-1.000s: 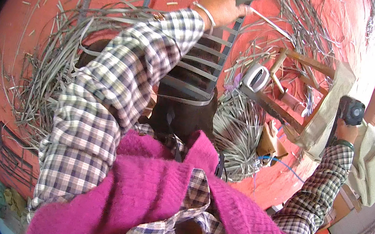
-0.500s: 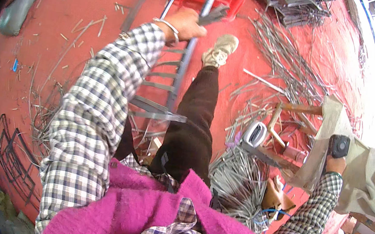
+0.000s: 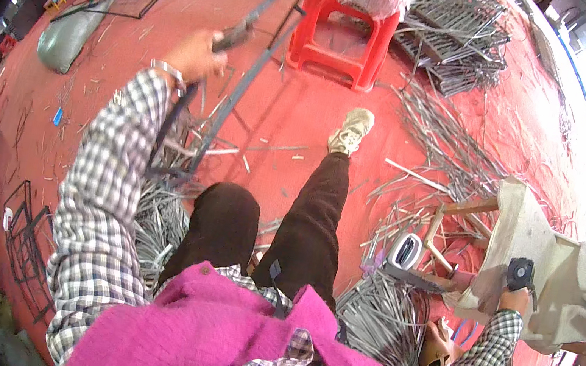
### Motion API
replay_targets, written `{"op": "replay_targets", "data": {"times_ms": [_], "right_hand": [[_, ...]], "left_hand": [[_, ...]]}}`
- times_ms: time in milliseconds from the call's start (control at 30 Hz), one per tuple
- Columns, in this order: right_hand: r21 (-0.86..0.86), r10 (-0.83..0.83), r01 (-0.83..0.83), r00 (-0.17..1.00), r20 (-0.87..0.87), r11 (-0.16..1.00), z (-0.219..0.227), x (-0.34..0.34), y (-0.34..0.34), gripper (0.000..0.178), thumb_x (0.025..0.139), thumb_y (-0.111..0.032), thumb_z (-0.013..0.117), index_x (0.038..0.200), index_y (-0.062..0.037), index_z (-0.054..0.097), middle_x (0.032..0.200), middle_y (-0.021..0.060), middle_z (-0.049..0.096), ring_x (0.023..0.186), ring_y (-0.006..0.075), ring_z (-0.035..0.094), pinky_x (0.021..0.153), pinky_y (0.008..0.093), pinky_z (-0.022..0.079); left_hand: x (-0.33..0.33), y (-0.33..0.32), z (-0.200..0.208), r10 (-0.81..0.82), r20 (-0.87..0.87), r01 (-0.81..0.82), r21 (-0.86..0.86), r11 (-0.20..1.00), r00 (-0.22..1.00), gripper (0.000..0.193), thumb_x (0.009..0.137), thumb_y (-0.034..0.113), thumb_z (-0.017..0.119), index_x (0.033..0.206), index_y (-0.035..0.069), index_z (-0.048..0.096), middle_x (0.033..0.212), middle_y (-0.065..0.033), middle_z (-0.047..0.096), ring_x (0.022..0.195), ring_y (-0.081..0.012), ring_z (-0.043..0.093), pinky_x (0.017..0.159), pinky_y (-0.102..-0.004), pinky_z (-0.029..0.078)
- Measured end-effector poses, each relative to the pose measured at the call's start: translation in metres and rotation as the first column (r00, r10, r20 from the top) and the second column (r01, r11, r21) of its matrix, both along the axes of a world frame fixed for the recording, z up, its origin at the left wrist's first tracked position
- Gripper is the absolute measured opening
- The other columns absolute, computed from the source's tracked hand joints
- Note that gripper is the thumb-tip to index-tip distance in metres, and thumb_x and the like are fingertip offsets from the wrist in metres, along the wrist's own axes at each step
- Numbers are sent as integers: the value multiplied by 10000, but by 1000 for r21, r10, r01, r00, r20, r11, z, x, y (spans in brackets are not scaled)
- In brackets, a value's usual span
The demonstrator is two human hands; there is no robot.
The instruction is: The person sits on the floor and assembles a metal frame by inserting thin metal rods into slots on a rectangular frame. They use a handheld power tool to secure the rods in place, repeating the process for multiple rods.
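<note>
My left hand (image 3: 197, 54) is raised ahead of me, with its fingers closed around a dark strip-like part at the edge of a dark metal frame (image 3: 237, 94). The frame stands tilted, its long bars running from the top of the view down beside my knee. Out to the right, my right hand (image 3: 516, 300) grips a handheld tool (image 3: 521, 273) with a blocky black end. The tool is over a bench draped in pale cloth (image 3: 569, 280); its working end is hidden.
A red plastic stool (image 3: 361, 65) with a white cover stands ahead, beside stacked slatted frames (image 3: 454, 36). Grey strips (image 3: 382, 320) lie bundled by my right leg, and more (image 3: 452, 143) are scattered on the red floor. A white roll (image 3: 405, 251) sits near the bench. Wire frames (image 3: 27, 240) lie left.
My left hand has moved left and slightly nearer, and the frame has shifted left and turned with it. The red stool now shows fully. My right hand stays by the bench with the tool.
</note>
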State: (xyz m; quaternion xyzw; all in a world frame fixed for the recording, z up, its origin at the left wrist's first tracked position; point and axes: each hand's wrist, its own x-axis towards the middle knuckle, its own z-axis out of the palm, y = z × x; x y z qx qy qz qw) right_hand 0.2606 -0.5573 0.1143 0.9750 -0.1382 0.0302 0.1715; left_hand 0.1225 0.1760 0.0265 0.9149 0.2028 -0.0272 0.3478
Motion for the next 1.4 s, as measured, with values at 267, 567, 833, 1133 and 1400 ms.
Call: {"op": "replay_targets", "data": {"times_ms": [267, 567, 833, 1133, 1400], "right_hand": [[-20, -45, 43, 993, -113, 999, 22, -21, 62, 294, 653, -154, 651, 902, -9, 591, 898, 223, 612, 889, 361, 587, 754, 438, 474], [65, -10, 18, 992, -122, 998, 31, -23, 97, 304, 671, -118, 636, 943, -5, 561, 945, 227, 602, 922, 369, 574, 789, 445, 456], [677, 183, -123, 983, -18, 725, 18, -72, 122, 400, 631, -54, 644, 1012, 30, 558, 959, 201, 601, 859, 254, 607, 776, 321, 463], [633, 881, -692, 473, 34, 347, -12, -124, 274, 228, 768, -46, 573, 995, -20, 574, 835, 54, 583, 754, 159, 542, 709, 305, 427], [895, 579, 128, 721, -380, 428, -61, -140, 365, 325, 726, -81, 662, 1027, -18, 558, 901, 93, 598, 763, 210, 577, 733, 323, 455]], "left_hand": [[-53, -151, -24, -498, 23, 499, -19, 867, 867, 366, 662, 92, 647, 993, 47, 498, 827, -158, 607, 773, -337, 602, 633, -419, 475], [-99, -151, -109, -507, -190, 523, 40, 851, 840, 334, 720, 237, 605, 1037, 164, 526, 646, -139, 586, 625, -344, 595, 550, -460, 458], [-87, -155, -137, -525, -23, 510, -197, 837, 851, 245, 752, 299, 619, 968, 185, 604, 750, -116, 616, 746, -330, 597, 658, -432, 467], [-96, -101, -164, -483, 80, 475, -378, 795, 872, 397, 767, 432, 599, 858, 46, 587, 758, -173, 577, 706, -308, 571, 655, -382, 439], [-77, -65, -168, -304, -97, 33, -919, 394, 948, 331, 864, 361, 537, 945, 46, 600, 721, -5, 598, 522, -42, 426, 476, -213, 345]]}}
